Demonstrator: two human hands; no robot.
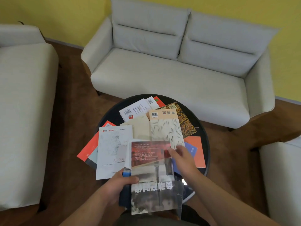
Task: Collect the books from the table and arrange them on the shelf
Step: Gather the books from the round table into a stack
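Black table (pixel 112 113), grey sofa (pixel 171 75), yellow wall (pixel 65 17)

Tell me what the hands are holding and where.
The left hand grips a stack of books by its left edge, thumb on top. The right hand holds nothing; its straight fingers touch the stack's right side.

**Books Partly Gathered**

The left hand (pixel 120 182) grips a small stack (pixel 126 196) at its left edge — red-and-grey book (pixel 151 170) on top. The right hand (pixel 181 158) lies flat on that cover. More books (pixel 114 149) overlap across the round black counter (pixel 204 128); grey sofa (pixel 162 67) behind.
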